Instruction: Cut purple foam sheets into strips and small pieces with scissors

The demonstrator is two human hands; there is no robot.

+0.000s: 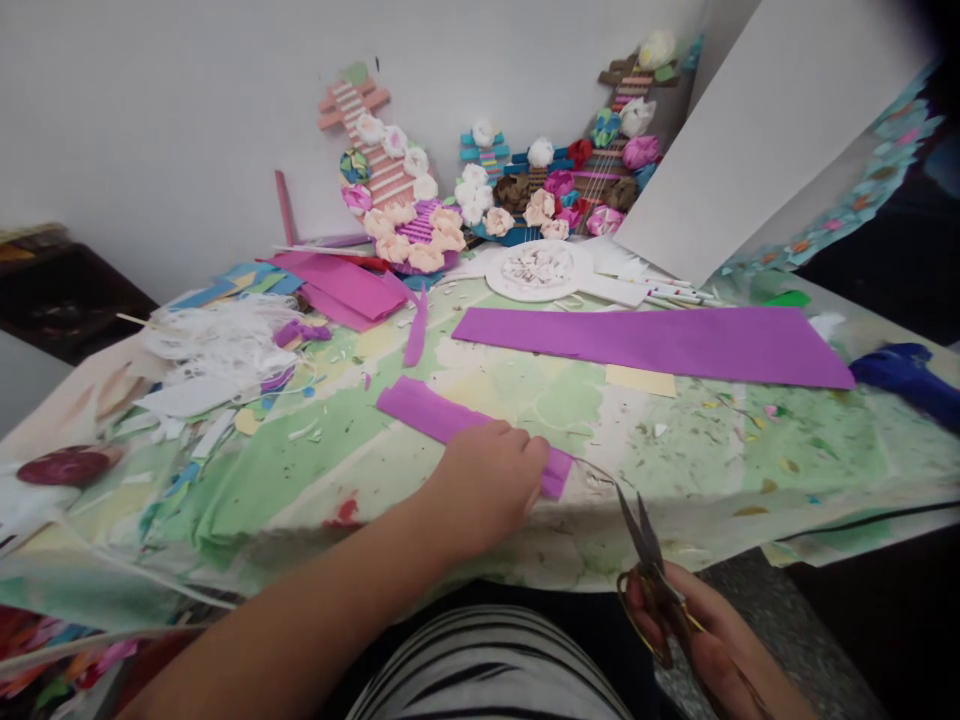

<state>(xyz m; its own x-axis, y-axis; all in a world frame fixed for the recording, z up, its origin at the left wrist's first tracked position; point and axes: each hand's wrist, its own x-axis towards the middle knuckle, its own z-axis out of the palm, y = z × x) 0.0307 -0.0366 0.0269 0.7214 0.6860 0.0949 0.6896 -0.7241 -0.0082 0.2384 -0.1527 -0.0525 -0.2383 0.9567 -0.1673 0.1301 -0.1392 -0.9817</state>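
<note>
Two hands work one purple strip, which lies flat on the table cover near its front edge. Left hand: fingers together, pressed down on the strip's right end, pinning it. Just right of that end, the scissors point up at the strip, blades nearly closed, not touching it. Right hand: fingers clamped on the handles. Judged step: lining up a cut. This calls for opened blades brought to the strip's end.
</note>
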